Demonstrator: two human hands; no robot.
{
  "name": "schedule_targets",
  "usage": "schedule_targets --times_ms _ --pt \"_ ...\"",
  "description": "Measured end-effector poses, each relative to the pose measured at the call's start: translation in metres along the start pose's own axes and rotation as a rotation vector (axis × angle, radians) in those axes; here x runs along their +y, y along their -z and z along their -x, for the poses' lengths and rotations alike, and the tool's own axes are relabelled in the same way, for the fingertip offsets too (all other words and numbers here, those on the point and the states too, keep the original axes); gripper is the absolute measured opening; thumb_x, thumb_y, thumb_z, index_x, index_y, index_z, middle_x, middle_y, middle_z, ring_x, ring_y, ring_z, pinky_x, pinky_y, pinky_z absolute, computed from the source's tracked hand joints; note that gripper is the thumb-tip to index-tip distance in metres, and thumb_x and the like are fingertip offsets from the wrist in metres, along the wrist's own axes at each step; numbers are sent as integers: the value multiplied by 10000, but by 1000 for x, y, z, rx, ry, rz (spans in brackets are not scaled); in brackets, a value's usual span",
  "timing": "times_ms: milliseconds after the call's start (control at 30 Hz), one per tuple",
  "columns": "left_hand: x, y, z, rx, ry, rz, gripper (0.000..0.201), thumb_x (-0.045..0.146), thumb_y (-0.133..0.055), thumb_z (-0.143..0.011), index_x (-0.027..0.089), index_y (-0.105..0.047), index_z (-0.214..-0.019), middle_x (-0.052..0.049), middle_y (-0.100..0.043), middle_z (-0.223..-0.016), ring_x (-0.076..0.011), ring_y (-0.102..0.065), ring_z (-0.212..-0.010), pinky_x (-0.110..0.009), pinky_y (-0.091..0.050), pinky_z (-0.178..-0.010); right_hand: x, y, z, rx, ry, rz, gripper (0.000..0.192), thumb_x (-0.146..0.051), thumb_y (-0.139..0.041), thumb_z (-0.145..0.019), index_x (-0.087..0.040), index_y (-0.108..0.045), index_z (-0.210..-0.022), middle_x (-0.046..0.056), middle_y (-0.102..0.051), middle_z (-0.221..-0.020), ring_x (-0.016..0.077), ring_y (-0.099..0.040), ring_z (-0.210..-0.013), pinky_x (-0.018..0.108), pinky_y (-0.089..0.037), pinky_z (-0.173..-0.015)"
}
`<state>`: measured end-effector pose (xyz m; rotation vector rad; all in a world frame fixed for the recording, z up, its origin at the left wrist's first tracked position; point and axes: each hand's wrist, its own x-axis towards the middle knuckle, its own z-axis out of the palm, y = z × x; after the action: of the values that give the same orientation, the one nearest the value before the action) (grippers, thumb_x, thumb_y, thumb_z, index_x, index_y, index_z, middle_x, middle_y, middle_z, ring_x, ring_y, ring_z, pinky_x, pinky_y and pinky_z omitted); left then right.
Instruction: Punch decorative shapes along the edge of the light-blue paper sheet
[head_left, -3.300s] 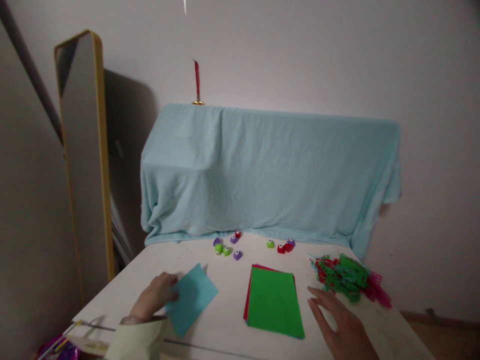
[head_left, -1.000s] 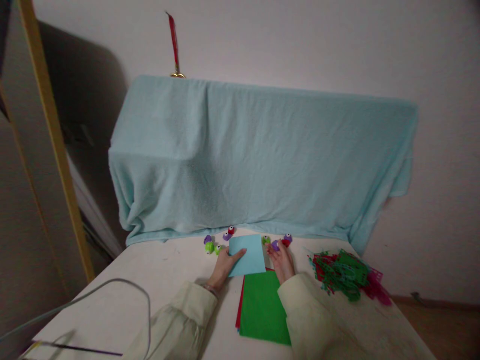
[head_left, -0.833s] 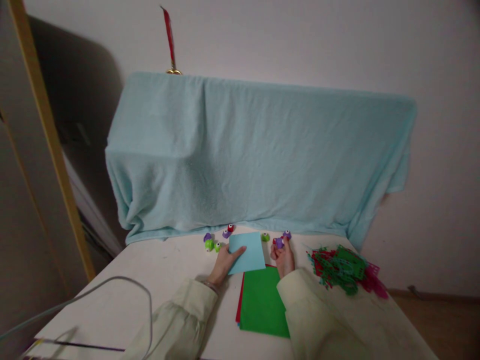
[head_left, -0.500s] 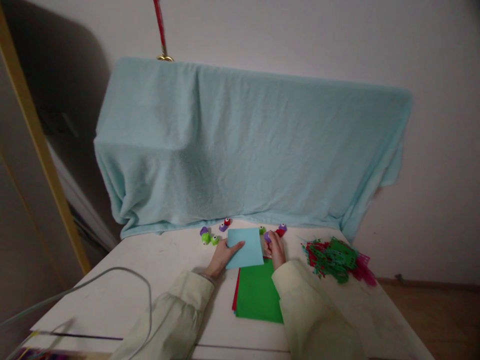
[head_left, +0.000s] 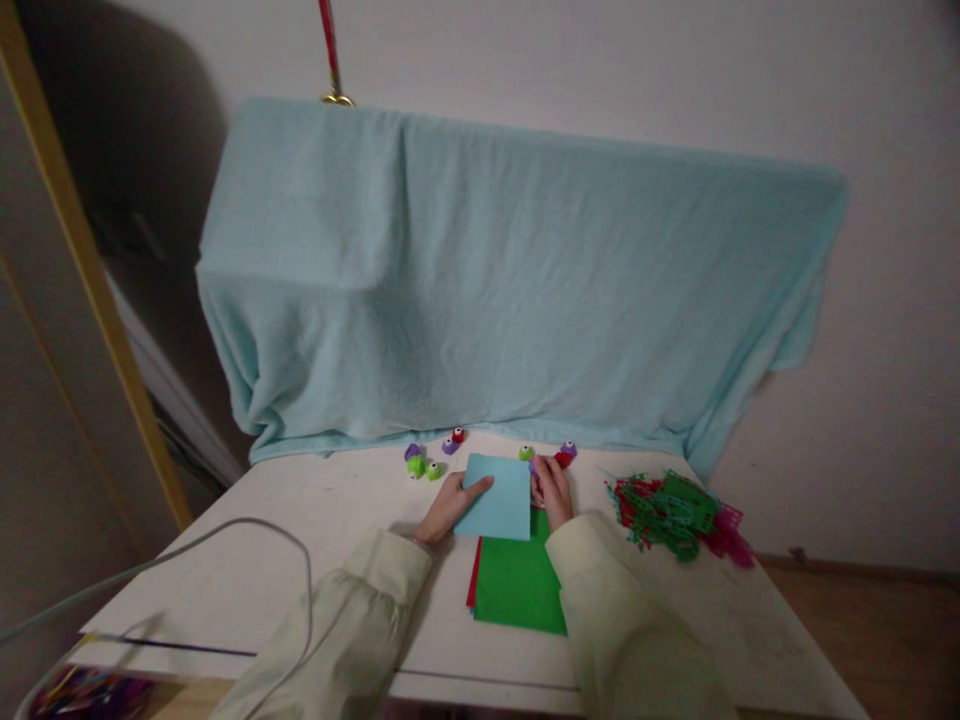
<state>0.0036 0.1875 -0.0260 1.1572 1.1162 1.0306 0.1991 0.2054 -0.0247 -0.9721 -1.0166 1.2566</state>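
Observation:
A square sheet of light blue paper [head_left: 499, 505] is pinched at its left side by my left hand [head_left: 450, 505], thumb on top. My right hand [head_left: 551, 490] is closed around a small purple paper punch [head_left: 533, 467] at the sheet's right edge. Fingers hide most of that punch, and I cannot tell whether the paper sits inside it. Below the blue sheet lies a stack topped by green paper [head_left: 519, 590], with red paper [head_left: 474, 572] showing along its left side.
Several small punches, including a green punch [head_left: 416, 467] and a red punch [head_left: 458, 435], stand along the table's back. Punched, lacy paper pieces [head_left: 667, 510] are heaped at right. A grey cable [head_left: 309, 570] crosses the left side. A light blue cloth [head_left: 525, 280] hangs behind.
The purple punch in my right hand has come to the blue sheet's right edge and is now more hidden by the fingers. The view has shifted slightly.

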Motion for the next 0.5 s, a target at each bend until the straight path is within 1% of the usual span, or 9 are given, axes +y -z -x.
schedule_targets --times_ms 100,267,400,500 --pt "-1 0 0 4 2 -30 481 553 -659 -723 91 -674 -855 -115 -712 -778 -211 -656 -643 -269 -497 -559 3 1 0 2 2 10 368 -573 -654 -716 -233 -570 -827 -69 -464 -506 70 -321 -375 224 -158 -368" --pt "-2 0 -1 -6 -6 -73 478 563 -644 -727 105 -680 -856 -109 -711 -787 -213 -650 -645 -270 -483 -562 8 3 -3 -1 -17 28 368 -572 -652 -715 -226 -572 -816 -77 -448 -468 62 -289 -342 225 -137 -359" --pt "-3 -1 -1 -7 -19 -83 474 561 -646 -723 112 -683 -870 -103 -711 -795 -209 -641 -650 -261 -474 -557 6 4 -2 -38 -17 45 369 -556 -680 -694 -225 -601 -838 -65 -482 -487 67 -326 -352 222 -162 -349" --pt "-3 -1 1 -9 -9 -88 458 557 -654 -714 119 -684 -846 -94 -705 -775 -206 -633 -647 -257 -470 -558 3 2 -1 -36 -32 49 372 -555 -695 -680 -225 -615 -833 -58 -496 -500 68 -336 -358 221 -169 -345"
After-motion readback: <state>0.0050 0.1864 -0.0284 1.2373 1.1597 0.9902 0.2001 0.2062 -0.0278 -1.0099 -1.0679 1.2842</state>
